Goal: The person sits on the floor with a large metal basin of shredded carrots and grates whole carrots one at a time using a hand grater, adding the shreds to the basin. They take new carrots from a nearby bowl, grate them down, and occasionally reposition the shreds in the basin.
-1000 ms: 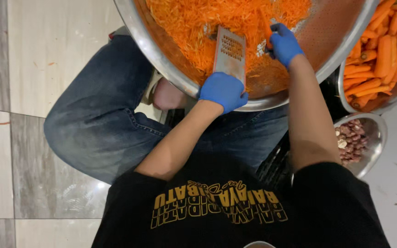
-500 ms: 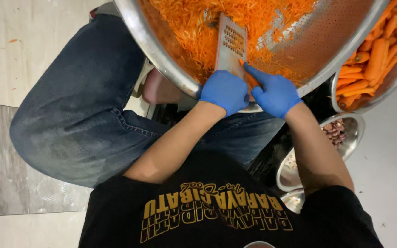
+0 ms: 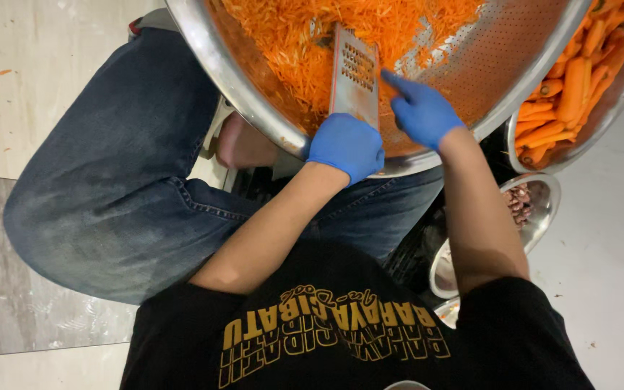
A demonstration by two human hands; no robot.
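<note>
Risen from beside the left hand (image 3: 347,146), the right hand (image 3: 422,112) spreads its fingers against the flat metal grater (image 3: 355,81); left fingers stay clamped on its base above grated carrot (image 3: 305,43).

Single head view, steeply downward, close over lap

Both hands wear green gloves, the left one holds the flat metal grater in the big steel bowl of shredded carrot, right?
Not quite: the head view shows blue gloves, not green. The left hand does hold the flat grater in the steel bowl of shredded carrot; right hand alongside.
</note>
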